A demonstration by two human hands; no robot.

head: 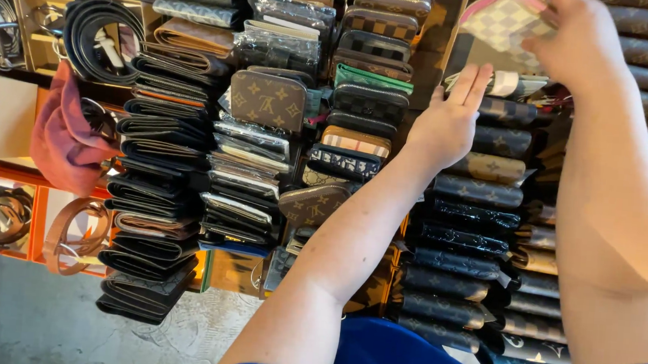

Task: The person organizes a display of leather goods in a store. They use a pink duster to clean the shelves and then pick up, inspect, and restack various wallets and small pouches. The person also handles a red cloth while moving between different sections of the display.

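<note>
My right hand (577, 40) grips a small checkered wallet with pink trim (502, 20) at the top of the display. My left hand (450, 122) is flat with fingers straight, resting against the row of dark patterned wallets (484, 170) below it and holding nothing. Both forearms reach up from blue sleeves at the bottom edge. The rows in front of me hold several stacked wallets, brown, black and checkered.
A brown patterned zip wallet (267, 98) stands out in the middle column, above black folded wallets (156, 193). Coiled belts (98, 37) lie in boxes at the left, orange boxes (2, 216) lower left. A maroon cloth (65, 133) hangs there. Grey floor (26, 313) shows below.
</note>
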